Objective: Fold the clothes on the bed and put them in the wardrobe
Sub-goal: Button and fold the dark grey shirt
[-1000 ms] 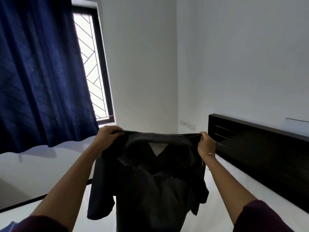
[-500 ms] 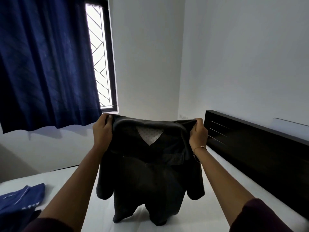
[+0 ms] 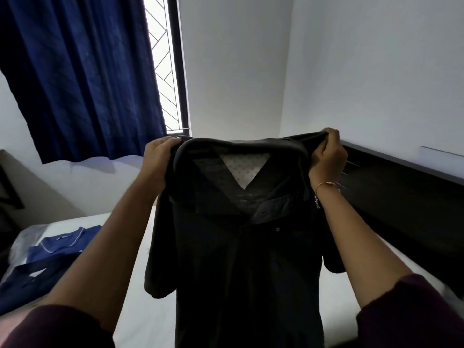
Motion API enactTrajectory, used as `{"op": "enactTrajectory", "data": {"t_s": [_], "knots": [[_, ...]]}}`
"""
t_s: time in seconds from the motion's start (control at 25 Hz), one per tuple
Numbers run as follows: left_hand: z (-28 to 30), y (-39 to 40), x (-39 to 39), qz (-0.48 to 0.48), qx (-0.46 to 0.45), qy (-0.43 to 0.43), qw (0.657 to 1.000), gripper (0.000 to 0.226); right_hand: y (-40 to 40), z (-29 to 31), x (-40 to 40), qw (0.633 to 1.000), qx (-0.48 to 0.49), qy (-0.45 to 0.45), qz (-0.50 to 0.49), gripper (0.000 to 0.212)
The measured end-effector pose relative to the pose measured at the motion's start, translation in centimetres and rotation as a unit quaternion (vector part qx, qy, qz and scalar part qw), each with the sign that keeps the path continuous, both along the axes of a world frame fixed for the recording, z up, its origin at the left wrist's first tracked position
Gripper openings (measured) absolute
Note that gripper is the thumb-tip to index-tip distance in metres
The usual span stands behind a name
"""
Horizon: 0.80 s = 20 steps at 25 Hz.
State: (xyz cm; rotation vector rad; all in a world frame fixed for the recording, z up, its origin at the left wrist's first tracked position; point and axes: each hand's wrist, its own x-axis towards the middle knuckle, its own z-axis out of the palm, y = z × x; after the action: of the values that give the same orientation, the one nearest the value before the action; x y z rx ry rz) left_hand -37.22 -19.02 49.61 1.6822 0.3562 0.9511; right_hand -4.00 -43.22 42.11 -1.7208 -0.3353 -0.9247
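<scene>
Fabric, dark and limp, fills the middle of the view: a black collared shirt (image 3: pixel 241 247) hangs from two raised hands, its front facing the person, its collar open on a pale dotted lining; the left hand (image 3: pixel 157 163) curls its fingers over the left shoulder seam, and the right hand (image 3: pixel 326 156), a thin bracelet at its wrist, bunches the right shoulder seam in a closed fist; both grip the cloth firmly, one at each top corner of the garment; the shirt looks light and soft, likely to sag and crease wherever it is unsupported, not slippery and not fragile, so the shoulders appear the sensible places to hold while it is laid flat, and the short sleeves, drooping at either side, would then fold inward easily; the body of the shirt drops between the forearms and hangs above the white bed (image 3: pixel 140 312), though its hem runs out of view, so whether it touches the sheet cannot be told; near the bed's left edge lies a heap of blue clothes (image 3: pixel 52 257), well apart from the hands; a dark headboard (image 3: pixel 401 202) runs along the bed's right side; a navy curtain (image 3: pixel 82 79) hangs beside a barred window (image 3: pixel 164 64); no wardrobe is visible.
</scene>
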Motion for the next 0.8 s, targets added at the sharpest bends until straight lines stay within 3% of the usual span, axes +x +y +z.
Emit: {"op": "enactTrajectory", "data": {"t_s": [0.16,0.28,0.36,0.52,0.68,0.8], "knots": [[-6.1,1.9,2.2,0.030,0.071,0.121,0.990,0.021,-1.0,-7.5,0.7,0.986,-0.140,0.090,-0.009,0.031],[-13.9,4.7,4.5,0.043,0.095,0.234,0.967,0.019,-1.6,-15.7,1.7,0.946,-0.272,0.162,-0.070,0.039],[-18.5,6.2,6.5,0.021,0.114,0.300,0.947,0.024,-1.8,-20.4,2.4,0.926,-0.306,0.212,-0.063,0.046],[-26.6,7.8,10.6,0.003,0.147,0.386,0.911,0.021,-1.1,-27.0,4.2,0.889,-0.294,0.351,-0.022,0.053],[-32.0,9.1,15.2,0.095,0.194,0.448,0.867,0.024,1.6,-31.6,7.3,0.862,-0.220,0.457,0.029,0.048],[-36.3,11.6,22.4,0.093,0.092,0.417,0.899,0.025,6.2,-37.1,14.2,0.848,-0.156,0.505,0.041,0.041]]}}
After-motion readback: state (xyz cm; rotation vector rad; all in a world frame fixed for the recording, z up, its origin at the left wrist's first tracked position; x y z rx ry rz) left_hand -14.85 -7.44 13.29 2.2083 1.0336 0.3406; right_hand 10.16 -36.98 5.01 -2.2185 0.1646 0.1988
